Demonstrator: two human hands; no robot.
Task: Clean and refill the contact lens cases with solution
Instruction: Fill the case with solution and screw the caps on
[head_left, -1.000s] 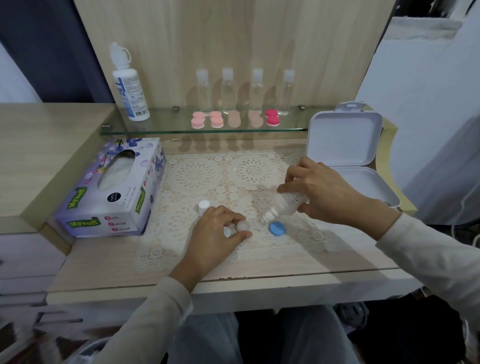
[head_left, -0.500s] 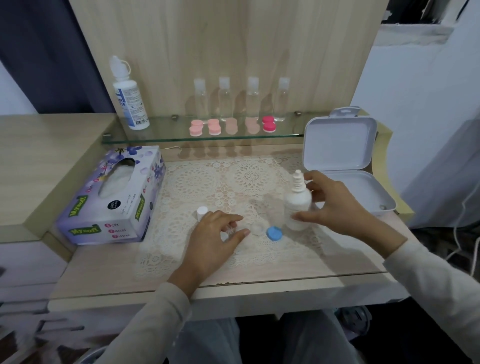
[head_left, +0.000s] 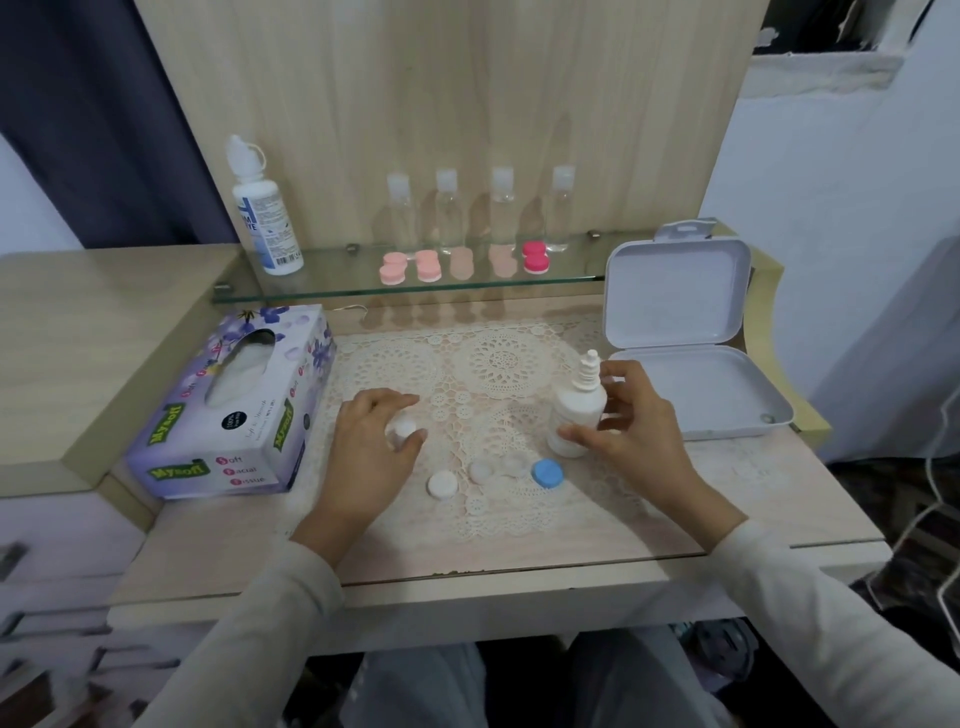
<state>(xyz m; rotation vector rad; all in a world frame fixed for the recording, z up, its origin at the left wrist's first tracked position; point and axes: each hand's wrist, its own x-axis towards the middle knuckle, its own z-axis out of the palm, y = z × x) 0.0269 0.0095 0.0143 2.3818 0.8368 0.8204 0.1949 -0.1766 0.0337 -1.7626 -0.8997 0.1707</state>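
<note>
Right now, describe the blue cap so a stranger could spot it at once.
Find the lace mat on the desk, then the small white bottle the right hand holds on it. Just in front of that bottle lies a round cap. It is the only blue piece; the lens case and flat cap to its left are clear or white.

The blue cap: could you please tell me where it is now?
In the head view the blue cap lies on the lace mat, right of the open lens case and in front of the dropper bottle.
</note>
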